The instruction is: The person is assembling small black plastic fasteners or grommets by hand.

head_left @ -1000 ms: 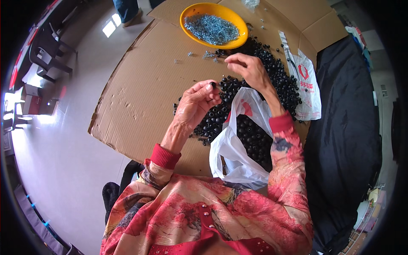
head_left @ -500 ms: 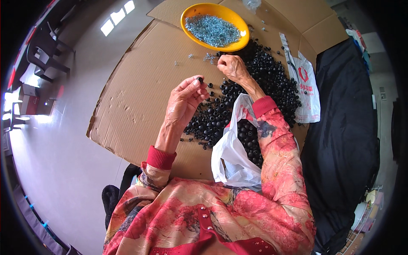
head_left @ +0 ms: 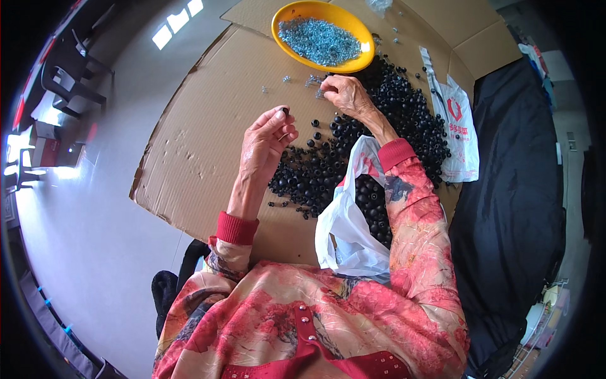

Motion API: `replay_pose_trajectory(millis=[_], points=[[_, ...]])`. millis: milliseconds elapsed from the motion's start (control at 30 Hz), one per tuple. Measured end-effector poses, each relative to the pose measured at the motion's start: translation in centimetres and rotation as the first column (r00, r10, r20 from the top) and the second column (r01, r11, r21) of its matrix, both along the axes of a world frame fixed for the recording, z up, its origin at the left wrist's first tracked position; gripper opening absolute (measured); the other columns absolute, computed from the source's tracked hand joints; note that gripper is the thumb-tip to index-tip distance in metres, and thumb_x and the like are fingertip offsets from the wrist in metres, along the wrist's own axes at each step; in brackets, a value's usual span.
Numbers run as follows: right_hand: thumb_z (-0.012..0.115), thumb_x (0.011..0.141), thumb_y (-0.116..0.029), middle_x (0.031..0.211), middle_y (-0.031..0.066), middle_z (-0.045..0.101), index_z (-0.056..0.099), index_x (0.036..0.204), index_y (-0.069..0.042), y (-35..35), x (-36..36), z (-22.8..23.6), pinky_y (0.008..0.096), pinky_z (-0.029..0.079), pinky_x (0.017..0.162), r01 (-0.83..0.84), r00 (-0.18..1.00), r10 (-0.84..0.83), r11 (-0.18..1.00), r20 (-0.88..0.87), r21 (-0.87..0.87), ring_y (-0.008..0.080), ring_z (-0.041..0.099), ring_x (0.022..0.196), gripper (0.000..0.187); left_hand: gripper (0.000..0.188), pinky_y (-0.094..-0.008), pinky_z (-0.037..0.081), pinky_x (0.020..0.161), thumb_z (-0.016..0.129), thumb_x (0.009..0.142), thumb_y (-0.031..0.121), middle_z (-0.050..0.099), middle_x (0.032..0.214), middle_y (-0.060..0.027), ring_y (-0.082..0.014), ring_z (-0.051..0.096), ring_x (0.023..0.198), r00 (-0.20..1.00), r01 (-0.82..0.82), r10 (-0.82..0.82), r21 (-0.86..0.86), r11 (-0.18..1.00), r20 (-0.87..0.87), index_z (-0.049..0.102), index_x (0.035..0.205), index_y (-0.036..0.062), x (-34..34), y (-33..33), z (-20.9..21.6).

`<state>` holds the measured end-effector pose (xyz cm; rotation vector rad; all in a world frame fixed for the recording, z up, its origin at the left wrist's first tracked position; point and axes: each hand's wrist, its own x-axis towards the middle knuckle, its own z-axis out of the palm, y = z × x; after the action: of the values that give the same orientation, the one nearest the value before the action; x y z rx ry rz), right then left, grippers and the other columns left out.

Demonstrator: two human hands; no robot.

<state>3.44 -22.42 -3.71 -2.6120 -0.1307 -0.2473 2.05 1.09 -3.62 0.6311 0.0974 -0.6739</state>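
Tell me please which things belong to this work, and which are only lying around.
Seemingly in use: black bead in left hand; loose black beads; small shiny pieces beside right hand; yellow bowl; open white bag.

Seemingly lying around: flat white bag; dark chair.

small black piece (head_left: 285, 111): rounded, was pinched at the thumb and fingertips of the left hand (head_left: 268, 134), near 12 o'clock in view | silvery bits (head_left: 313, 81): tiny, shiny, lay loosely clustered at the right hand's (head_left: 326, 92) fingertips, between 1 and 2 o'clock from the black piece

left fingers (head_left: 288, 129) pinched, right fingers (head_left: 331, 86) curled
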Motion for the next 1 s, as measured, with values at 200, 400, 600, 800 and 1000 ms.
replay_pose_trajectory(millis=[200,400,600,800,1000], points=[[0.058,0.073,-0.004,0.076,0.0124,0.062,0.061,0.083,-0.001,0.0,0.0,0.1,0.0317,0.049,0.065,-0.041,0.999,0.042,0.999,0.026,-0.007,0.0235,0.062,0.070,0.011,0.016,-0.0273,0.049,0.068,0.057,0.086,0.013,0.061,0.082,-0.0066,-0.0118,0.056,0.070,1.000,0.004,-0.004,0.007,1.000,-0.007,0.058,0.097,0.0005,0.1,-0.1,0.0],[0.060,0.072,-0.005,0.072,0.0123,0.059,0.061,0.083,-0.001,0.9,-0.1,0.1,0.0337,0.048,0.064,-0.124,0.991,0.128,0.986,0.036,-0.111,0.0263,0.060,0.067,0.012,0.017,-0.0275,0.049,0.068,0.056,0.087,0.013,0.061,0.083,-0.0069,-0.0123,0.057,0.071,1.000,0.018,-0.018,0.002,1.000,-0.001,0.057,0.098,0.0002,-0.1,-0.2,0.2],[0.061,0.073,-0.007,0.072,0.0102,0.059,0.061,0.083,0.000,2.1,-1.3,2.9,0.0310,0.047,0.061,-0.181,0.984,0.181,0.983,-0.003,-0.042,0.0211,0.059,0.065,0.012,0.019,-0.0302,0.051,0.072,0.053,0.088,0.011,0.060,0.086,-0.0076,-0.0142,0.058,0.075,0.999,0.033,-0.035,-0.182,0.983,-0.010,0.056,0.102,-0.0015,-0.2,-0.2,0.4],[0.060,0.081,-0.012,0.073,0.0068,0.061,0.061,0.082,-0.001,6.0,-3.7,9.5,0.0278,0.049,0.060,-0.249,0.961,0.207,0.937,0.186,0.245,0.0169,0.060,0.066,0.011,0.021,-0.0320,0.051,0.076,0.049,0.090,0.009,0.060,0.088,-0.0085,-0.0154,0.059,0.077,0.996,0.085,-0.091,-0.377,0.922,0.001,0.053,0.107,-0.0024,-0.9,-0.1,2.1],[0.058,0.082,-0.011,0.077,0.0068,0.060,0.061,0.090,-0.004,7.9,-5.3,10.9,0.0300,0.049,0.062,-0.365,0.896,0.296,0.915,0.330,0.170,0.0187,0.060,0.068,0.011,0.022,-0.0330,0.051,0.078,0.049,0.090,0.011,0.060,0.091,-0.0083,-0.0152,0.059,0.079,0.992,0.124,-0.117,-0.359,0.925,0.039,0.052,0.108,-0.0019,-1.7,-0.4,3.3]])
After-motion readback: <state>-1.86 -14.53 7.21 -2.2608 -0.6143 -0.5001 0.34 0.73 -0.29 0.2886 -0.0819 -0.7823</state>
